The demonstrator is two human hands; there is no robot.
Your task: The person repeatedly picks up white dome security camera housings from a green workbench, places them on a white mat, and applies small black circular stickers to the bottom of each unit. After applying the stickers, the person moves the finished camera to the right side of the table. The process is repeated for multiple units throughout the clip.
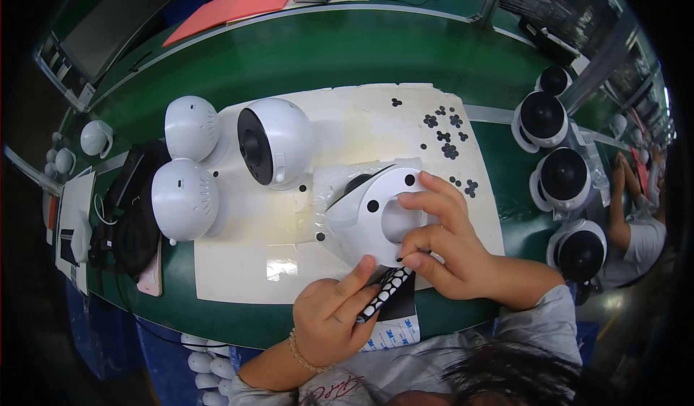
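Observation:
A white dome camera (352, 225) lies tipped on the mat in front of me, its ring-shaped base facing up. Two round black pads (373, 206) show on the ring. My right hand (455, 250) rests on the ring's right side, thumb and forefinger pinched at its near edge on a small black pad (399, 260), mostly hidden by the fingertips. Closed around a black strip with white round spots (384, 295), my left hand (332, 315) stretches its forefinger to the base's near edge. Behind stands another white dome camera (289, 142) with a black front.
Two white domes (185, 200) stand at the mat's left, beside a black bag (137, 214). Black scraps (450, 151) lie on the pale mat (242, 276). Several black-faced cameras (564, 174) line the right side. Another person (636, 240) sits at far right.

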